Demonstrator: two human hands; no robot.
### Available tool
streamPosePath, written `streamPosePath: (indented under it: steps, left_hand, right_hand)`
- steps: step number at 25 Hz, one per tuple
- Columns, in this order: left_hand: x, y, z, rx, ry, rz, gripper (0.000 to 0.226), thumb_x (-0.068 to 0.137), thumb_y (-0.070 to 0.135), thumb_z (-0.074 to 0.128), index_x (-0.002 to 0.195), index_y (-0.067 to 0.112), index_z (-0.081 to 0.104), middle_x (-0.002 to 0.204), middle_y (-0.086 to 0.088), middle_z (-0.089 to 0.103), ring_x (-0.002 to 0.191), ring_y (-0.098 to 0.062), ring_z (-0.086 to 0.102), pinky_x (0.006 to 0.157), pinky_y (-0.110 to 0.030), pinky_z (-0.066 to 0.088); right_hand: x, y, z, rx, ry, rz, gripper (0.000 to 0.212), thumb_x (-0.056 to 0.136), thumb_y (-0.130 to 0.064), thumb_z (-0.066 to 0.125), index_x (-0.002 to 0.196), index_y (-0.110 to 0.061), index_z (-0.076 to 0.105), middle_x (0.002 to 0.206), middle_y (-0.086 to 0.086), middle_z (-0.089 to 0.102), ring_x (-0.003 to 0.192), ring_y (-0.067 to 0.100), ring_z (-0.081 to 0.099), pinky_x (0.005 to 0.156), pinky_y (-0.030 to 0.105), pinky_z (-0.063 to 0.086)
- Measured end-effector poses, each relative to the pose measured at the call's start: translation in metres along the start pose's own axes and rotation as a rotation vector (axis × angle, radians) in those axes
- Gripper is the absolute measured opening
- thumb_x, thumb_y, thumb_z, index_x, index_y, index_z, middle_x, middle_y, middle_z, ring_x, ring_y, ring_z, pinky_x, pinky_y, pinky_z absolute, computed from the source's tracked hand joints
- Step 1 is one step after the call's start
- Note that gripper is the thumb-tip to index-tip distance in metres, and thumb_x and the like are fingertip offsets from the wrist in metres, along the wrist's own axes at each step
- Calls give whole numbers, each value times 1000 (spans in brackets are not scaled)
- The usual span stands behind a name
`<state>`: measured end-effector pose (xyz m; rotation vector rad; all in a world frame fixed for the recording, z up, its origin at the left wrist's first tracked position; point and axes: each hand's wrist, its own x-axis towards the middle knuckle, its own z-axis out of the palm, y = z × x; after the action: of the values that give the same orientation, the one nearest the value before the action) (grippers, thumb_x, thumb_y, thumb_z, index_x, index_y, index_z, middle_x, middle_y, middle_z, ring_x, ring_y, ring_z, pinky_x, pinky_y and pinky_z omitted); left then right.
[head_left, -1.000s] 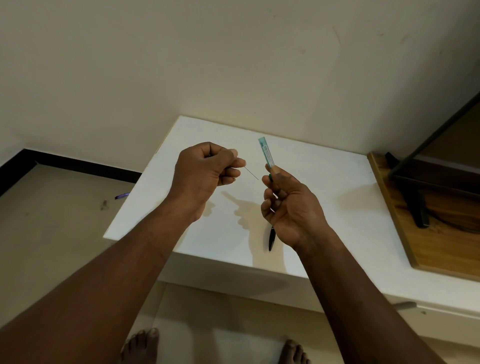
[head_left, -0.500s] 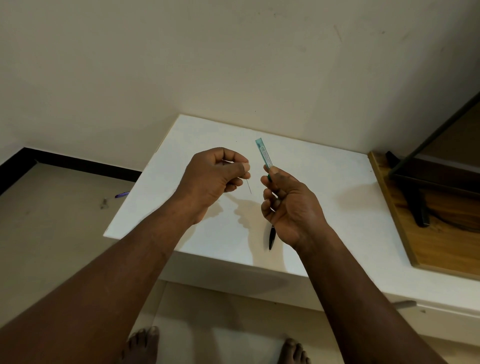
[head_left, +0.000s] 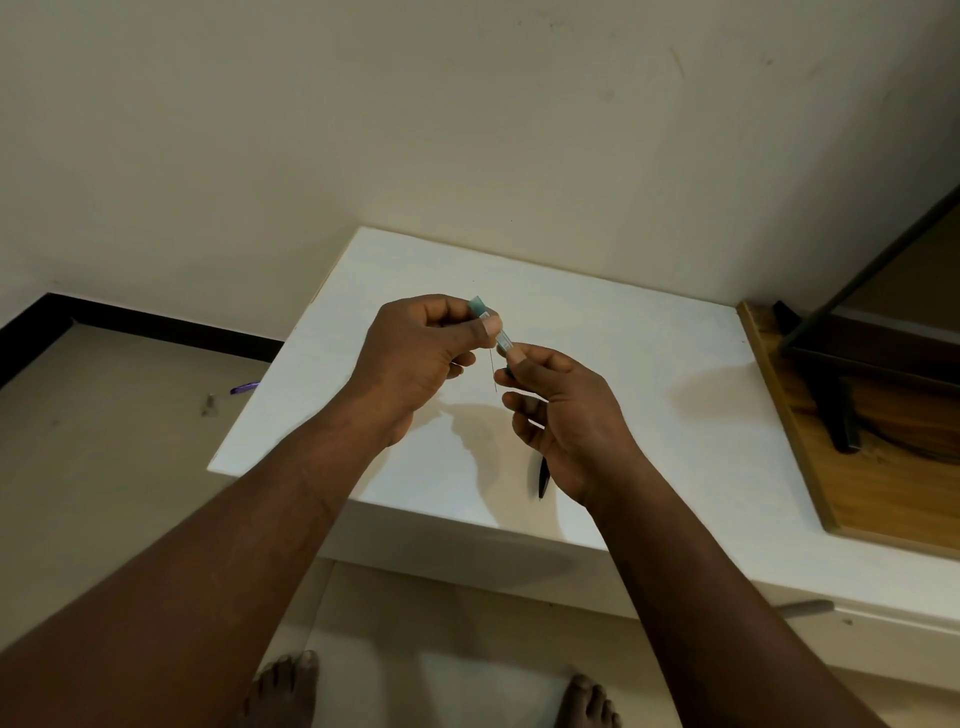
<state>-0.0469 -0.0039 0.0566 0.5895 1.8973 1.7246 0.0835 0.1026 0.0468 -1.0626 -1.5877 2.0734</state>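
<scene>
Over the white table (head_left: 654, 364) both hands meet on a slim teal see-through tube (head_left: 503, 339). My left hand (head_left: 415, 348) pinches the tube's upper end between thumb and fingers. A thin wire-like rod (head_left: 493, 372) hangs down just below that thumb; how it is held is hidden. My right hand (head_left: 566, 410) grips the tube's lower end with curled fingers. A black pointed pen part (head_left: 543, 478) lies on the table near the front edge, partly hidden behind my right wrist.
A wooden board (head_left: 893, 483) with a black stand foot (head_left: 839, 415) sits at the table's right. A small purple object (head_left: 244, 387) lies on the floor to the left. My bare feet (head_left: 283, 691) stand below the table's front edge.
My left hand moved right with the thin rod and now pinches the top of the teal tube. The rod swung from slanted to pointing down. The right hand barely moved.
</scene>
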Motion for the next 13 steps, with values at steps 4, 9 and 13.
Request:
streamPosePath:
  steps: [4,9,13]
  left_hand:
    - [0,0,-2,6,12,-12,17,90,34,78,103,23,81,86,7,80,72,-6,68,69,-26,52]
    - [3,-4,-3,97,-23,28,11,90,30,77,97,24,82,87,8,79,65,-1,66,64,-21,51]
    - [5,-6,-4,228,-3,97,6,88,31,80,91,27,81,84,11,79,63,1,67,61,-17,51]
  right_hand:
    - [-1,2,3,-176,25,-74,16,99,-34,72,108,-23,80,89,-5,81,77,11,68,72,27,52]
    - [0,5,5,-338,8,-144,17,97,-32,74,108,-20,79,89,-3,81,67,4,69,68,23,50]
    - [5,1,-5,-433,112,-193,12,93,-31,79,103,-24,76,85,-4,81,63,2,70,67,25,50]
